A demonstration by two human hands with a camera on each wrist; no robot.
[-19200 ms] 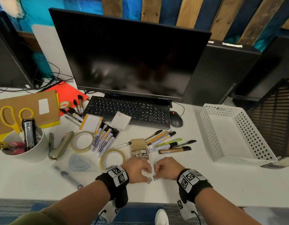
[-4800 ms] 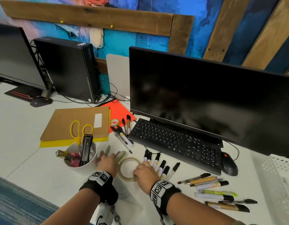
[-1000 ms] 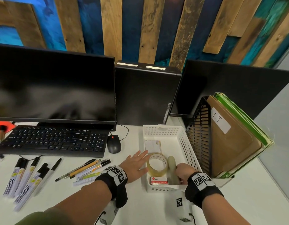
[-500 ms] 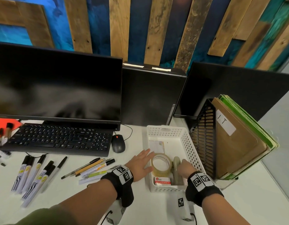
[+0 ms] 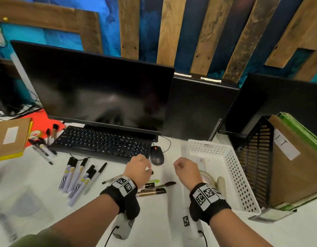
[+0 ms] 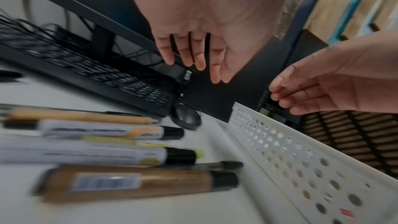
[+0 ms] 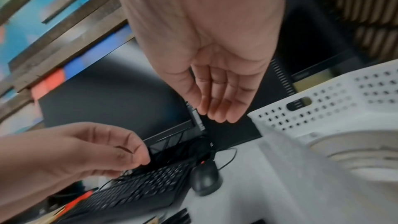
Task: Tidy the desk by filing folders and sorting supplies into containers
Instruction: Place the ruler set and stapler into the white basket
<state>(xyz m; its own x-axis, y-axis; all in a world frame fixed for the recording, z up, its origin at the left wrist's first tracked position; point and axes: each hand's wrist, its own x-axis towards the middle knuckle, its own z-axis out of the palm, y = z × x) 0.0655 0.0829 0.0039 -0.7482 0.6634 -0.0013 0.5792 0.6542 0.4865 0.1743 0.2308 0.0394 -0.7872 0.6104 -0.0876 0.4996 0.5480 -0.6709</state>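
Both hands hang above the white bench (image 5: 163,220) in the lower middle of the head view, and both hold nothing. The left hand (image 5: 138,169) is over a loose group of pens and markers (image 5: 155,188); its fingers (image 6: 187,54) are relaxed and a little bent. The right hand (image 5: 187,169) is just left of the white perforated basket (image 5: 243,184), with loosely curved fingers (image 7: 217,101). The two hands are apart and do not touch each other.

Inside the basket, a roll of clear tape (image 5: 207,177) lies near the front. A beige object is beside it, too hidden to identify.

In the right of the frame a black mesh file holder (image 5: 255,157) stands beside the basket, with brown and green folders (image 5: 296,166) upright in it. More markers (image 5: 77,175) lie in the lower left, in front of the black keyboard (image 5: 102,143). At the left edge lies a brown folder (image 5: 9,138) on a yellow one.
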